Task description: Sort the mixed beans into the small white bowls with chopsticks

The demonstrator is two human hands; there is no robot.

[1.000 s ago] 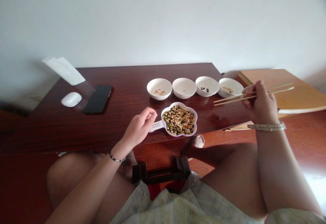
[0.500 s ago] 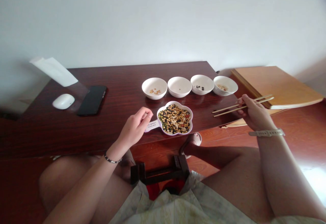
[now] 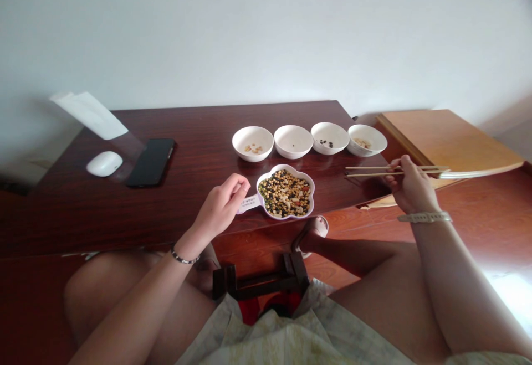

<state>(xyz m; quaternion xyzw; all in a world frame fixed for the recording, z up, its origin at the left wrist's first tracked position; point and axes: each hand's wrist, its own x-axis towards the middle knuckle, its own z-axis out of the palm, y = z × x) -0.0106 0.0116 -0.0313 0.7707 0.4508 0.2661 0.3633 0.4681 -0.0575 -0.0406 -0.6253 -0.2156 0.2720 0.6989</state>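
One camera sits on the person's head. It looks forward and down from up high, over the knees. The patterned cloth [image 3: 282, 343] is very close, at six o'clock. The left hand [image 3: 220, 207] is near, at eight o'clock, and the right hand [image 3: 411, 188] is at three. The dark table [image 3: 187, 210] is farther. The white wall [image 3: 266, 38] is farthest, at twelve.

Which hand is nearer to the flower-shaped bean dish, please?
Left: the left hand is beside the handle of the flower-shaped dish; the right hand is farther off, past its other side.
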